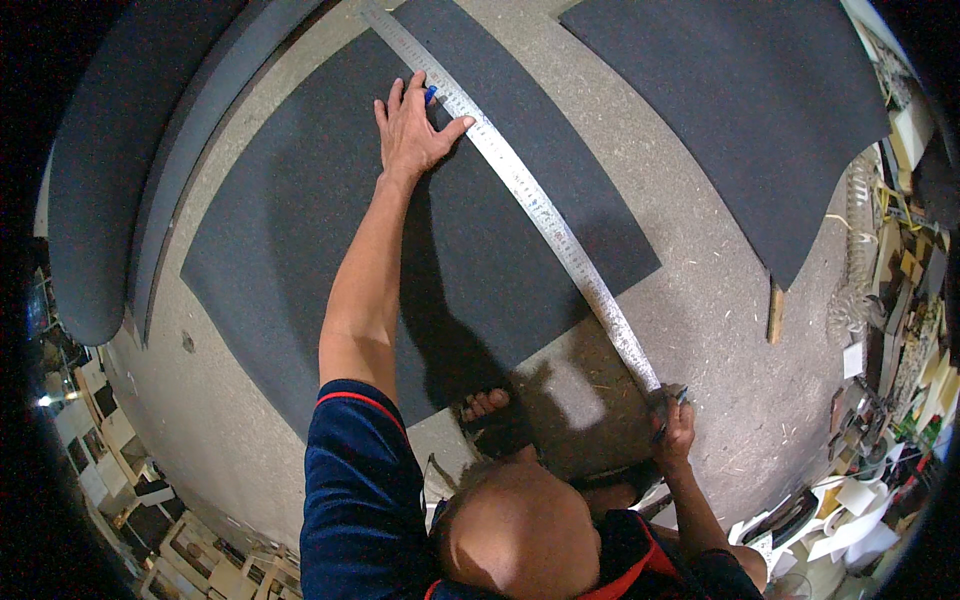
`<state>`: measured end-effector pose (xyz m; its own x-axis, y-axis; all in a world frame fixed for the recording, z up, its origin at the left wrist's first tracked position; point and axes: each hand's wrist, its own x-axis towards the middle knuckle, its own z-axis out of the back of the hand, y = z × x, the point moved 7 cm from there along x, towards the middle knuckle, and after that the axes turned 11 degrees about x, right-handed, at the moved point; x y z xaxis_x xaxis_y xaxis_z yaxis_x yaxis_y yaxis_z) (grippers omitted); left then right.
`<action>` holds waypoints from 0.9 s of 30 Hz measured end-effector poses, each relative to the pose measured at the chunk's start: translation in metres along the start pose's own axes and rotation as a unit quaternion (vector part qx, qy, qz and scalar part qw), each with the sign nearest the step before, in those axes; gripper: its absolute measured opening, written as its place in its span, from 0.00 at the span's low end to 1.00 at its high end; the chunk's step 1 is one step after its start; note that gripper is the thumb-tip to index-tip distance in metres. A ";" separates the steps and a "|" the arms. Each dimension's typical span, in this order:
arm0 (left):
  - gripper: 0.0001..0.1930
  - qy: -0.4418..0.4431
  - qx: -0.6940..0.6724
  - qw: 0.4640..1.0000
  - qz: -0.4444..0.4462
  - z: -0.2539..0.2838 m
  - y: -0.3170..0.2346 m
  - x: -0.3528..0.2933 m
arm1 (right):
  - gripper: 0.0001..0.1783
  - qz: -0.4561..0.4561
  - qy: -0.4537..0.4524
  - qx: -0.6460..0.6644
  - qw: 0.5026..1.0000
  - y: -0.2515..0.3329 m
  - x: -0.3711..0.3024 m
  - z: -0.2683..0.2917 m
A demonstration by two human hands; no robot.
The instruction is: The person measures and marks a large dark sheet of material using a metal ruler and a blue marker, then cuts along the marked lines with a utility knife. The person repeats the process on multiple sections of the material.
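Observation:
A long steel ruler (pixel 540 205) lies slantwise across a dark grey sheet (pixel 310 200), its near end reaching past the sheet's edge. My left hand (pixel 408 135) rests near the far end with fingers spread, thumb and fingertips on the ruler. Something small and blue (pixel 430 94) shows by its index finger; I cannot make out what it is. At the ruler's near end, my right hand (pixel 678 430) is closed round a slim, dark pen-like tool (pixel 682 394). Whether those fingers also grip the ruler's end is hidden.
Another dark sheet (pixel 740 110) lies at the far right, with a wooden stick (pixel 775 315) by its corner. Large rolled or curved dark sheets (pixel 110 170) stand at the left. Scraps and offcuts (pixel 860 510) are piled along the right. My sandalled foot (pixel 487 405) is beside the near edge.

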<state>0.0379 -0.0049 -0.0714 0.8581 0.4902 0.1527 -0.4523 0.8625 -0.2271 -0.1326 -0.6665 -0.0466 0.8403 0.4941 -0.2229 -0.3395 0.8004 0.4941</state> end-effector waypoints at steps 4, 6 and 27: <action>0.58 0.006 0.002 1.000 0.005 0.000 -0.002 0.000 | 0.27 -0.049 0.006 0.056 0.997 -0.007 0.000 -0.001; 0.58 0.006 0.005 1.000 0.006 0.000 -0.002 0.000 | 0.28 -0.159 -0.012 0.221 0.962 -0.011 0.001 0.000; 0.57 0.000 0.016 1.000 0.007 0.000 -0.001 0.001 | 0.27 -0.021 0.014 0.016 1.000 0.003 0.005 0.001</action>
<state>0.0389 -0.0052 -0.0708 0.8518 0.5020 0.1499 -0.4715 0.8593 -0.1984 -0.1288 -0.6620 -0.0455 0.8415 0.4702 -0.2660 -0.2907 0.8091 0.5108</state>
